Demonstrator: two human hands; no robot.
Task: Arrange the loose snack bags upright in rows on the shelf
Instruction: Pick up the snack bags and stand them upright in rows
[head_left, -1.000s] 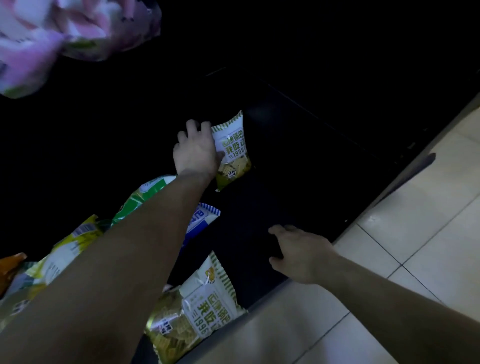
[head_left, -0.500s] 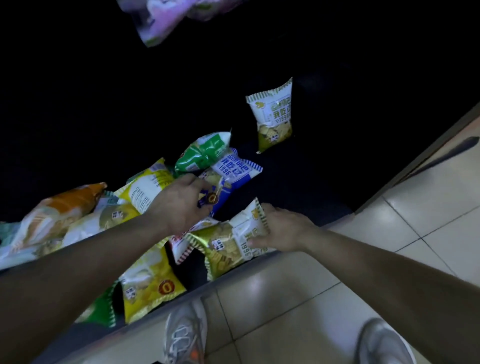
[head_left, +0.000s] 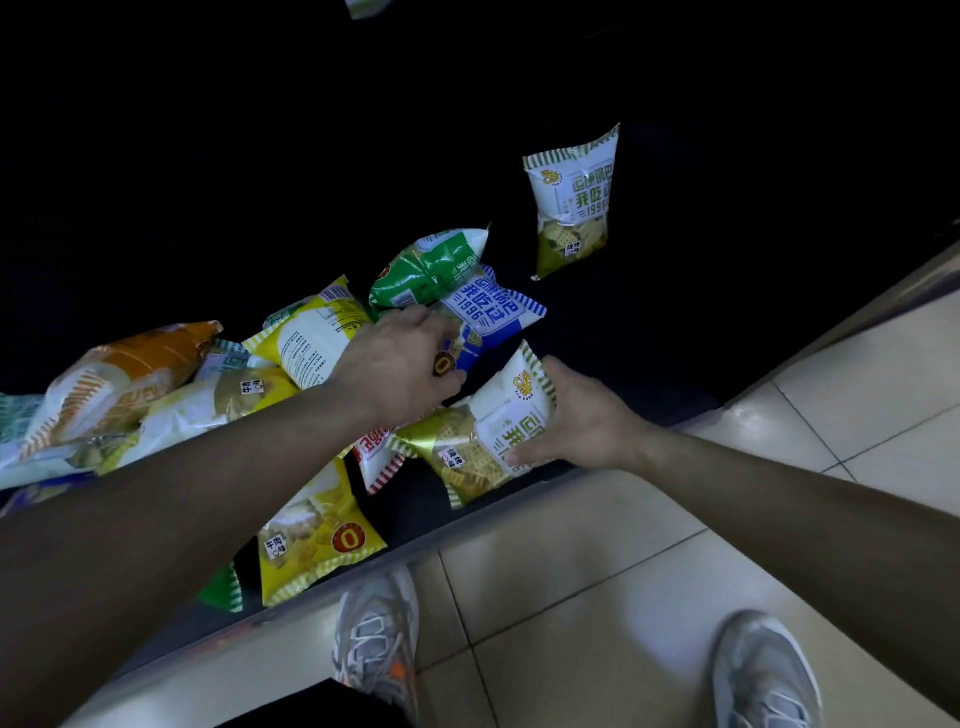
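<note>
- Olive-and-white bag (head_left: 483, 441) lies flat at the near edge of the shelf (head_left: 649, 338), just right of the heap. My right hand (head_left: 576, 421) grips its right end, with the fingers wrapped over the top seal and the thumb pressed under the near side.
- My left hand (head_left: 400, 369) reaches over the heap. Its fingers and thumb are curled round the near end of the blue bag (head_left: 493, 317), which lies tilted with its far end pointing right.
- Green bag (head_left: 431, 270) lies on its side, touching the far edge of the blue bag and partly over it.
- One bag of the same olive-and-white kind, the standing bag (head_left: 571, 202), is upright further back and to the right, well apart from the heap and from both hands.
- Left of my left hand, a yellow bag (head_left: 311, 338) shows its white back panel, with an orange bag (head_left: 130, 369) beyond it at the far left; both lie flat.
- A red-striped bag (head_left: 376, 457) pokes out from under my left wrist, touching the bag in my right hand.
- Another yellow bag, the near yellow bag (head_left: 317, 540), lies flat at the shelf's front lip under my left forearm.
- Pale tiled floor (head_left: 623, 571) runs along the near side, with my two grey shoes (head_left: 376, 644) on it.
</note>
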